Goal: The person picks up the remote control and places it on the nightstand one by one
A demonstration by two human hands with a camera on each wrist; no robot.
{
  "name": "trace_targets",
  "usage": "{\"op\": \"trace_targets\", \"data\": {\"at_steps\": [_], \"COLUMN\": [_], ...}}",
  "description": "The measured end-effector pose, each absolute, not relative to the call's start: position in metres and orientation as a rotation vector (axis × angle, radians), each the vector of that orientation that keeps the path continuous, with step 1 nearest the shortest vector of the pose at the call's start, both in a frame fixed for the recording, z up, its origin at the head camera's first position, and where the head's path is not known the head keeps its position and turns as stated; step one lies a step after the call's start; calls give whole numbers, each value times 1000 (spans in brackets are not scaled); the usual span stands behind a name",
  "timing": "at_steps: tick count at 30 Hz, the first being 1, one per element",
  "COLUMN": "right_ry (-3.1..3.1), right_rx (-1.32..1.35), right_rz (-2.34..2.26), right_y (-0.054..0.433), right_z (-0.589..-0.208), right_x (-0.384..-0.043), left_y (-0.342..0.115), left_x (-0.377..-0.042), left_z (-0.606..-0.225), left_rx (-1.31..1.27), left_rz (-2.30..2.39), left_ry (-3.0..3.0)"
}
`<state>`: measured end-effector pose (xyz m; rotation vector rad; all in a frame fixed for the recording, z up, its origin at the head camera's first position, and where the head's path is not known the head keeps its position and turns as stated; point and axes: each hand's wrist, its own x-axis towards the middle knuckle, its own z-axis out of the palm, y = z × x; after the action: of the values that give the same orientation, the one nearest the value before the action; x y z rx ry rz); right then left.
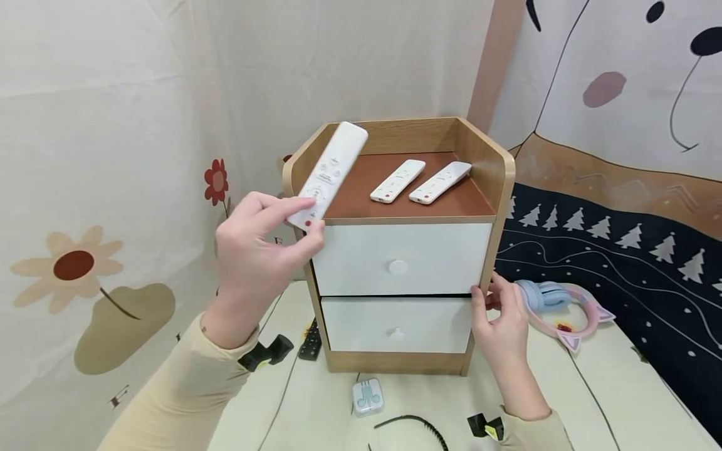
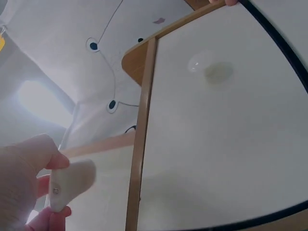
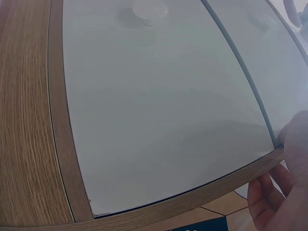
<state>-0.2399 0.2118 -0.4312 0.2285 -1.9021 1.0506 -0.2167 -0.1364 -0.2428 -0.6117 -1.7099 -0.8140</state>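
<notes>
My left hand (image 1: 262, 250) pinches the lower end of a white Wii-style game remote (image 1: 336, 160), raised and tilted in front of the upper left of a small wooden cabinet (image 1: 417, 363). In the left wrist view the remote's end (image 2: 60, 190) shows between thumb and fingers. Two more white remotes, the left one (image 1: 397, 180) and the right one (image 1: 440, 182), lie side by side on the brown top shelf (image 1: 361, 166). My right hand (image 1: 502, 319) grips the cabinet's right side edge (image 3: 231, 180), thumb at the front and fingers around the outer side.
Two white drawers, the upper (image 1: 361, 263) and the lower (image 1: 361, 326), are closed. Blue and pink cat-ear headphones (image 1: 586, 313) lie to the right. A black remote (image 1: 310, 341) lies left of the cabinet; boxed earphones (image 1: 368, 396) and a black headband (image 1: 420, 423) lie in front.
</notes>
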Motion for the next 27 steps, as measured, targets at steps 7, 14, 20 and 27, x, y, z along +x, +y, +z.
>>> {"op": "trace_targets", "data": {"at_steps": [7,14,20,27], "right_ry": [-1869,-1884,-1902,-1892], "right_rx": [246,234,228,236], "right_rz": [1022,1026,1036,1035], "right_y": [212,212,211,211], "right_z": [-431,-432,-432,-431], "right_x": [-240,-239,-239,-239], "left_y": [-121,-111,-109,-108], "left_x": [-222,-225,-230,-232], "left_z": [-248,-246,-247,-244], "left_rx": [-614,-565,-513,-462], "left_rz": [-682,-662,-704,-723], "left_ry": [-1826,-1938,-2010,-2078]}}
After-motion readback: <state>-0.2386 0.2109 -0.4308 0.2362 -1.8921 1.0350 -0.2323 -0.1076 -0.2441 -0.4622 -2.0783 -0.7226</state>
